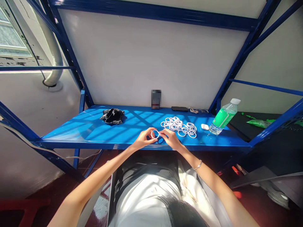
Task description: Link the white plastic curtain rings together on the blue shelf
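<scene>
One white ring is held just below the frame's centre, pinched by the fingers of the left hand and the right hand, and is best gripped lightly at the edge, clear of the pile of white rings right of centre.

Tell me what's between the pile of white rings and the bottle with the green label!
In the head view, a small white object lies between the pile of white rings and the bottle, close by the bottle.
</scene>
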Motion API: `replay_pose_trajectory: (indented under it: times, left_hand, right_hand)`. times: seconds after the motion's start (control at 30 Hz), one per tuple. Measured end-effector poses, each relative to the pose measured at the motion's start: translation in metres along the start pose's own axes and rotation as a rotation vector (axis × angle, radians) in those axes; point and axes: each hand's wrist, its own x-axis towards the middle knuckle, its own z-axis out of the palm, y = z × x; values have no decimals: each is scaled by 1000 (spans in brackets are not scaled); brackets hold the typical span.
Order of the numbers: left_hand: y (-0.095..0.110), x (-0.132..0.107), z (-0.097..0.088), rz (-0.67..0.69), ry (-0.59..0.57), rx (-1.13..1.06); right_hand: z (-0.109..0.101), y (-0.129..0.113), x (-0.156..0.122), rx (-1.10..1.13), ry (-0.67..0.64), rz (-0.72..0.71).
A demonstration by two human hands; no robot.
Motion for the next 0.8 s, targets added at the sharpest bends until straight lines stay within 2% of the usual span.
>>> replay_pose_trajectory:
  times: [0.33, 0.8]
  left_hand:
    - [-1, -1, 0, 24, 53, 12]
    - [4, -2, -2, -9, 19, 49]
  right_hand:
    - [0, -2, 1, -17, -7, 22]
    - [-6, -5, 1, -61, -64, -50]
